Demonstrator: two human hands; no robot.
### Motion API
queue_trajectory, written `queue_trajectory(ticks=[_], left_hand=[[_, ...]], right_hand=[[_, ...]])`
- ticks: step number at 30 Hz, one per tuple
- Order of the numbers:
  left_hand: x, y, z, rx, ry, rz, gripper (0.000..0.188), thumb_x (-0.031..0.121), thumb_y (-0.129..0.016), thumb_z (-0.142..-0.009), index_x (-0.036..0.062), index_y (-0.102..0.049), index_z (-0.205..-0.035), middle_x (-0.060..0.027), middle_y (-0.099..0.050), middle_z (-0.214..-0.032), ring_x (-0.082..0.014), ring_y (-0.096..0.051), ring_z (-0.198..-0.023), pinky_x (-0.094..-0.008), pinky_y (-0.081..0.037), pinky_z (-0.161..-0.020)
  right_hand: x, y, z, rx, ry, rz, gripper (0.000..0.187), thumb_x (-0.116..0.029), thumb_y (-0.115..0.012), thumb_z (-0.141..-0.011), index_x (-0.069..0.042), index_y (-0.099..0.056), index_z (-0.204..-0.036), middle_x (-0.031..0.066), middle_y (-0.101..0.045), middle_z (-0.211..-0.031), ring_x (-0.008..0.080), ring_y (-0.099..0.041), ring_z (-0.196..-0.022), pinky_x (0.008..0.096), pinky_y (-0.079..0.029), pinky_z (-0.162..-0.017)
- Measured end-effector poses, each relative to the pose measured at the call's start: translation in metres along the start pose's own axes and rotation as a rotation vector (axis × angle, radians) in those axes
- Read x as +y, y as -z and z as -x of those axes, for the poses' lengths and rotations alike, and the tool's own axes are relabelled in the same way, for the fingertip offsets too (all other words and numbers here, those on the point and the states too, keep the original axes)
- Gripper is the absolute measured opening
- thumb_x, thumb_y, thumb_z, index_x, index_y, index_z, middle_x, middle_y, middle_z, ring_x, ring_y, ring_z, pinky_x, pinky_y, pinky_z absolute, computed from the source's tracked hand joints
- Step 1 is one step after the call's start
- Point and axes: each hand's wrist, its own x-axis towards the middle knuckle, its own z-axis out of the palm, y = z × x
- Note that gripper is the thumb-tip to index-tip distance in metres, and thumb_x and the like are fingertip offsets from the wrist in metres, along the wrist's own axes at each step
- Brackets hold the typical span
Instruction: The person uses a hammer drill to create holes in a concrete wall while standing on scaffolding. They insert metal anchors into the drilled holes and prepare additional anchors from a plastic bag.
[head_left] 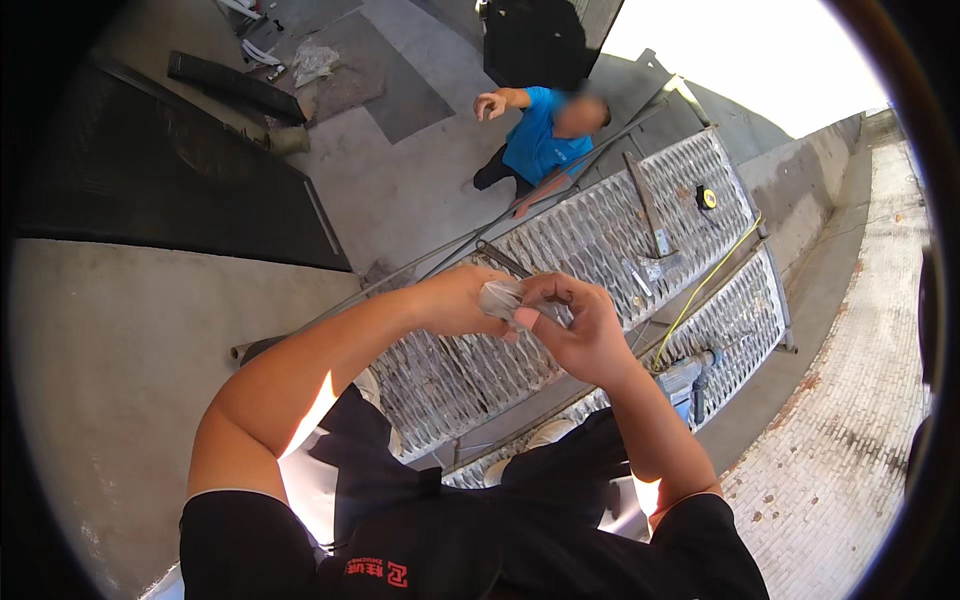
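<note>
In front of my chest, both hands meet over a small, crumpled, clear plastic bag [499, 297]. My left hand [455, 302] is wrapped round it. From the other side, my right hand [583, 335] pinches at its edge with thumb and fingers. What the bag contains, if anything, cannot be made out. Just past my hands a dark, narrow tool [503, 258] lies on the metal mesh platform [590, 222].
A hammer [648, 205], a yellow and black tape measure [707, 198] and a small clear packet [655, 267] lie on the platform. A blue power drill [688, 385] with a yellow cord [706, 284] rests at right. Beyond the rail stands a person [548, 135] in blue, one arm raised.
</note>
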Motion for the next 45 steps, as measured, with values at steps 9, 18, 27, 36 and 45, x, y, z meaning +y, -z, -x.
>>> queue_trajectory(ticks=[9, 18, 27, 36, 45], left_hand=[[0.017, -0.014, -0.028, 0.035, -0.020, -0.047, 0.029, 0.028, -0.079, -0.084, 0.0032, -0.072, -0.099, -0.0049, -0.068, -0.075, -0.0137, -0.063, -0.064, -0.0321, -0.050, -0.063], [0.009, 0.001, -0.043, 0.014, -0.021, -0.011, 0.029, 0.019, -0.080, -0.083, 0.0011, -0.070, -0.104, -0.0049, -0.069, -0.078, -0.0119, -0.063, -0.064, -0.0288, -0.051, -0.062], [0.010, 0.023, -0.050, 0.122, -0.088, 0.389, 0.031, 0.014, -0.076, -0.087, 0.0010, -0.065, -0.113, -0.0024, -0.068, -0.097, -0.0090, -0.060, -0.084, -0.0253, -0.047, -0.074], [0.020, 0.024, -0.050, 0.159, -0.011, 0.680, 0.035, 0.023, -0.065, -0.098, 0.0015, -0.060, -0.124, -0.0068, -0.063, -0.117, -0.0177, -0.064, -0.107, -0.0377, -0.060, -0.089], [0.020, 0.023, -0.059, 0.105, -0.142, 0.723, 0.031, 0.015, -0.059, -0.100, 0.0019, -0.057, -0.129, -0.0090, -0.063, -0.123, -0.0206, -0.064, -0.112, -0.0368, -0.059, -0.093]], right_hand=[[-0.004, 0.035, 0.010, 0.198, -0.125, 0.062, 0.018, -0.010, -0.069, -0.093, 0.007, -0.068, -0.098, 0.0154, -0.073, -0.091, 0.0171, -0.069, -0.084, 0.0306, -0.052, -0.078], [0.027, 0.054, 0.005, 0.240, -0.465, -0.220, 0.041, -0.024, -0.058, -0.099, 0.016, -0.068, -0.103, 0.0132, -0.070, -0.090, 0.0173, -0.064, -0.084, 0.0312, -0.052, -0.079], [0.031, 0.076, -0.003, 0.225, -0.529, -0.386, 0.032, -0.011, -0.066, -0.091, 0.013, -0.066, -0.112, 0.0164, -0.071, -0.101, 0.0234, -0.072, -0.090, 0.0324, -0.058, -0.082], [0.037, 0.073, -0.010, 0.226, -0.508, -0.351, 0.039, -0.020, -0.074, -0.091, 0.011, -0.067, -0.113, 0.0146, -0.072, -0.099, 0.0231, -0.072, -0.087, 0.0325, -0.059, -0.080], [0.044, 0.068, -0.014, 0.304, -0.423, -0.435, 0.033, -0.019, -0.071, -0.093, 0.007, -0.068, -0.112, 0.0101, -0.071, -0.101, 0.0161, -0.066, -0.092, 0.0310, -0.052, -0.090]])
